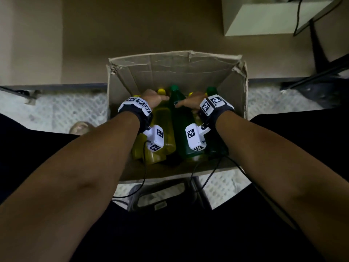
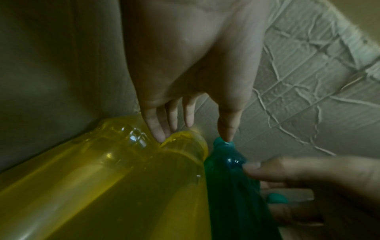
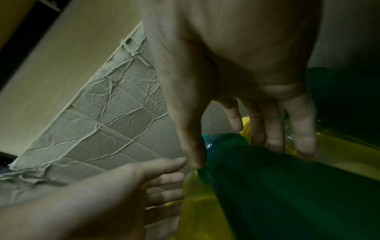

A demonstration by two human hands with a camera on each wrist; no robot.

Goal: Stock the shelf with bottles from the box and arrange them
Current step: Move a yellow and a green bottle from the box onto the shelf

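An open cardboard box [image 1: 170, 61] holds several yellow and green bottles lying with their caps toward the far wall. My left hand [image 1: 156, 98] reaches in with straight fingers; its fingertips [image 2: 158, 134] touch the neck of a yellow bottle [image 2: 123, 178], and its thumb points at the cap of the green bottle [image 2: 226, 170] beside it. My right hand [image 3: 236, 151] straddles that green bottle [image 3: 287, 186] near the neck. Its thumb lies on the left side and its loose fingers [image 3: 273, 138] on the right, not closed round it. Another green bottle [image 1: 211, 90] lies at the far right.
The box rests on a dark stool or crate [image 1: 162, 193] over a white patterned floor [image 1: 56, 110]. A white shelf or table corner [image 1: 264, 17] and a black stand [image 1: 321, 53] are at the upper right. Thin black cables [image 1: 207, 176] trail from the wrist cameras.
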